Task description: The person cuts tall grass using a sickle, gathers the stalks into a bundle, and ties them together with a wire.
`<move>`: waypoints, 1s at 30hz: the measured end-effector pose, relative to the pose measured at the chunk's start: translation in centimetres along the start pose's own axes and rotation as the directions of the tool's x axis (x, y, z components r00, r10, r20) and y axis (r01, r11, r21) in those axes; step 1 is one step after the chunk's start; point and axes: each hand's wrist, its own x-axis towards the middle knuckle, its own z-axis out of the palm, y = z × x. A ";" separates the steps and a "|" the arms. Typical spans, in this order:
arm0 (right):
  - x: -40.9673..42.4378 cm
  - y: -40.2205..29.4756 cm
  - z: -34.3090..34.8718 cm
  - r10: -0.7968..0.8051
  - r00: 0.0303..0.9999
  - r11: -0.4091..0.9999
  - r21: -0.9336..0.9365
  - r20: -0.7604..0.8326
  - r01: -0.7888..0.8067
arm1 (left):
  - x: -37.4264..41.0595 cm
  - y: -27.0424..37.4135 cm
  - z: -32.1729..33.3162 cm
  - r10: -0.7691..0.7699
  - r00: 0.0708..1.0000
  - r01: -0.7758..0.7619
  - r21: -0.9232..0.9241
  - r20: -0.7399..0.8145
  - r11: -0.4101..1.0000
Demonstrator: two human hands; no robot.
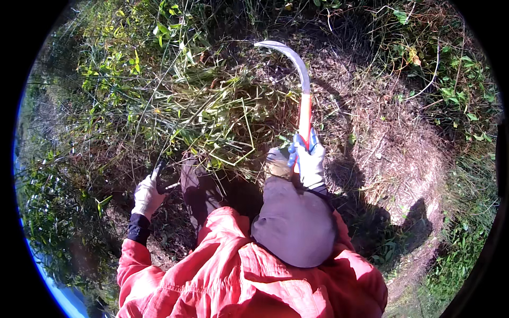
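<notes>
My right hand [311,163], in a white glove with blue-coated fingers, grips the orange handle [304,115] of a sickle. The curved metal blade [296,61] extends away from me above the ground, its tip bending left. On the left side, my left hand [148,195], also gloved, has its thumb and fingers apart beside thin plant stems. Its palm lies in shadow, and I see nothing held there. A loose heap of cut grass and leafy stems [222,115] lies in front of my legs, between the two hands.
Dense green weeds [127,63] stand ahead and to the left. Vines and brush [457,79] border the right. Dry, straw-littered soil [397,159] slopes at my right. My bent knee [296,226] and shoe [278,163] are close to the sickle handle.
</notes>
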 end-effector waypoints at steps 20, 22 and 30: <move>0.0 4.3 -1.5 -0.112 0.992 0.885 -0.448 0.061 0.128 | 31.9 24.7 -2.3 -0.121 0.861 0.038 -0.176 -0.494 0.984; -0.1 6.3 -3.1 -0.197 0.980 0.946 -0.261 0.018 0.195 | 30.8 24.7 0.1 -0.041 0.853 -0.005 -0.087 -0.520 0.996; -4.9 6.1 -8.0 -0.126 0.982 0.824 -0.536 0.141 0.182 | 29.4 22.2 -1.0 -0.014 0.912 -0.094 -0.242 -0.410 0.966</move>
